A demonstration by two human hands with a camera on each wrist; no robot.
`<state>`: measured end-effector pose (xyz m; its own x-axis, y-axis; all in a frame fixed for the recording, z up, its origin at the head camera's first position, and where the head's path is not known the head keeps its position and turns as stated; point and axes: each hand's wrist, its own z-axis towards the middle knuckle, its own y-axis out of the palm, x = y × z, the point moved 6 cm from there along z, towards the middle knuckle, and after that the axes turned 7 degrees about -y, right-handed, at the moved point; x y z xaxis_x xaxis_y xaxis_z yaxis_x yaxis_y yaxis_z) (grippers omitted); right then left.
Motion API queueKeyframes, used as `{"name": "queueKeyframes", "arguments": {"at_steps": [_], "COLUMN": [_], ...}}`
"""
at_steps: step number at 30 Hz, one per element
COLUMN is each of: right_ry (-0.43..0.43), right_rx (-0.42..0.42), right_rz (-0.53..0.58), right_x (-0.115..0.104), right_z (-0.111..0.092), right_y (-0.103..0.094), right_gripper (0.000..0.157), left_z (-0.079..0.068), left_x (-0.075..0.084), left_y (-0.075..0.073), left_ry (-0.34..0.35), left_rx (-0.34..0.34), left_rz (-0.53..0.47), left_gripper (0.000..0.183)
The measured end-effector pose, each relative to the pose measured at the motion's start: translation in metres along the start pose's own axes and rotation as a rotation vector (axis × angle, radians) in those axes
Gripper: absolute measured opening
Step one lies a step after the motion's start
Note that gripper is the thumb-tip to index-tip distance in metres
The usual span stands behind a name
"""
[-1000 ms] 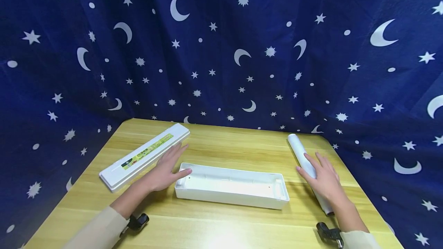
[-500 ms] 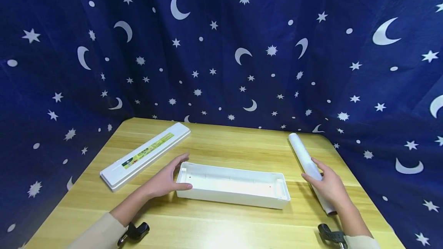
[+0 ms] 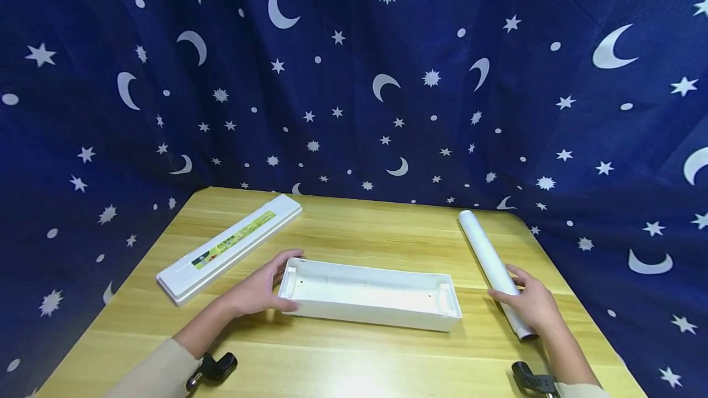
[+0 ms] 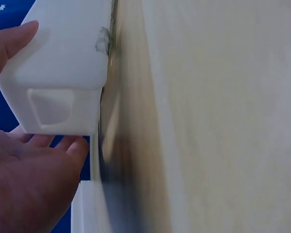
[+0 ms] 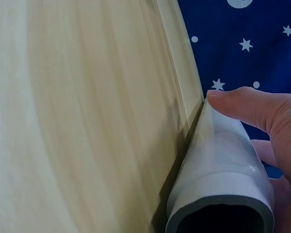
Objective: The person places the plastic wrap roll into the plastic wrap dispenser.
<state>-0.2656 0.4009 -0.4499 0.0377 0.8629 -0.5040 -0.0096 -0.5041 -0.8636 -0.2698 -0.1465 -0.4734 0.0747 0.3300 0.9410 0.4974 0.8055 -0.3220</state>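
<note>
A long white plastic box [image 3: 376,315], open at the top, lies in the middle of the table in the head view. My left hand [image 3: 257,287] holds its left end, thumb on the near wall and fingers behind the far wall; the left wrist view shows the box's end wall [image 4: 63,111] between them. On the right side lies a white roll of cling film [image 3: 482,247]. Around its near half my right hand [image 3: 532,303] curls, the thumb on one side and fingers on the other. The roll's hollow core [image 5: 220,221] faces the right wrist camera.
A white lid [image 3: 185,278] with a yellow-green label lies slantwise at the left of the wooden table [image 3: 354,226]. Behind and beside the table hangs a dark blue curtain [image 3: 343,85] with moons and stars. A black wrist mount [image 3: 216,367] shows under the left sleeve.
My left hand has lowered from above the box's left end and closed around it. The right hand has come down toward the roll's near end and curled around it.
</note>
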Motion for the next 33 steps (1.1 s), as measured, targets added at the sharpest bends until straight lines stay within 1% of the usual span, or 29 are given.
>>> {"name": "queueKeyframes", "arguments": {"at_steps": [4,9,19,26,33], "right_ry": [-0.008,-0.002,0.021,0.025,0.031], "right_rx": [0.005,0.010,0.011,0.032,0.066], "right_rz": [0.004,0.010,0.017,0.028,0.021], "right_x": [0.0036,0.0069,0.0066,0.0081,0.0094], "right_z": [0.0002,0.0019,0.0031,0.0040,0.0028], "right_y": [0.0002,-0.0009,-0.0027,-0.0019,-0.0014], "right_gripper": [0.098,0.095,0.093,0.088,0.085], "left_z": [-0.0024,-0.0029,-0.0016,-0.0004,0.0012], "left_x": [-0.0016,-0.0020,-0.0020,-0.0022,-0.0026], "left_y": [-0.0012,-0.0025,-0.0025,-0.0031,-0.0038], "left_ry": [-0.019,-0.031,-0.019,-0.013,0.010], "left_rx": [-0.041,-0.060,-0.089,-0.119,-0.126], "left_rz": [-0.052,-0.074,-0.115,-0.153,-0.142], "left_gripper": [0.107,0.107,0.103,0.101,0.096]}}
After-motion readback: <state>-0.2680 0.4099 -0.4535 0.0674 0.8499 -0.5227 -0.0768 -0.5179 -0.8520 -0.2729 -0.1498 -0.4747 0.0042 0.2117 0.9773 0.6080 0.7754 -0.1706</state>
